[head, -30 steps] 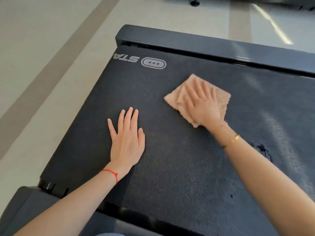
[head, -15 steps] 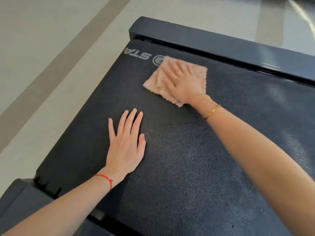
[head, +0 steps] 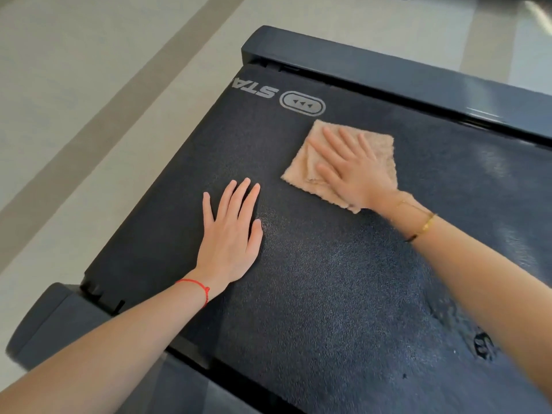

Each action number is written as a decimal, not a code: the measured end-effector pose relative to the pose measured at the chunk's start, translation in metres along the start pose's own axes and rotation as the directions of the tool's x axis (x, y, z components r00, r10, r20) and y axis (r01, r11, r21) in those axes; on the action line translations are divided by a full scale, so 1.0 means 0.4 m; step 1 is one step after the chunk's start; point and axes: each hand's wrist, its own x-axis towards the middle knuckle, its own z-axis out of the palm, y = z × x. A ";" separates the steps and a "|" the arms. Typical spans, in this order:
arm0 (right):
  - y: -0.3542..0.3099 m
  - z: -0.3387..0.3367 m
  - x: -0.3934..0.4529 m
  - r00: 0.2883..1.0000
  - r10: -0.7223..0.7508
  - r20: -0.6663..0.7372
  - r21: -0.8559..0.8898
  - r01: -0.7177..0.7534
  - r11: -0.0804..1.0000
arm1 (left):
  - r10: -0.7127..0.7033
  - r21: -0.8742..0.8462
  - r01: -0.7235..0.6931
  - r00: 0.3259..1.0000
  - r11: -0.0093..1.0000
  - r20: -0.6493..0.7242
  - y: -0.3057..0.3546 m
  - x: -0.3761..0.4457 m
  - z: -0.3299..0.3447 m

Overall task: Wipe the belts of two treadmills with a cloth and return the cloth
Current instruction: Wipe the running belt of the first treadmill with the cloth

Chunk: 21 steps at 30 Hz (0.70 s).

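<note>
The cloth [head: 343, 162] lies flat on the belt [head: 313, 279], toward its far end, just below the printed logo [head: 302, 104] and close to the dark end rail [head: 403, 76]. The right hand [head: 354, 168] lies on top of it with fingers straight and spread, palm down, pressing rather than gripping; nothing is curled round the fabric. The left hand [head: 231, 234] rests flat on the bare belt beside and nearer than the cloth, fingers straight and together, holding nothing, and seems to serve as a brace. The cloth looks like a small, fluffy, pinkish-beige square, folded into layers, with a fuzzy fringe along its near edge. It is likely very light and limp, so it should follow the palm only while pressed down, and a fold could slip or bunch against the grainy belt if pressure eases. A broad flat palm over its middle suits wiping; to lift and carry it back, a pinch at a corner or a loose gather of the whole square would do, since it cannot break. The belt itself looks rough and matte, probably giving drag rather than slip. A dark smudge [head: 483, 345] sits on the belt near the right forearm, well apart from the cloth
</note>
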 end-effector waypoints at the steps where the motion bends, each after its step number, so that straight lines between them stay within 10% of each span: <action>1: 0.041 -0.008 -0.002 0.995 0.095 -0.017 -0.004 -0.095 0.995 | 0.000 0.002 0.000 1.000 1.000 0.000 0.000 0.000 0.000; 5: 0.099 -0.029 0.004 0.909 0.414 -0.048 0.037 -0.412 0.910 | 0.001 0.008 -0.001 1.000 1.000 -0.011 0.004 -0.002 0.004; 21: -0.342 0.106 -0.599 0.998 0.007 -0.060 0.026 -0.005 1.000 | 0.037 -0.076 -0.041 0.998 0.996 -0.052 0.088 -0.023 0.028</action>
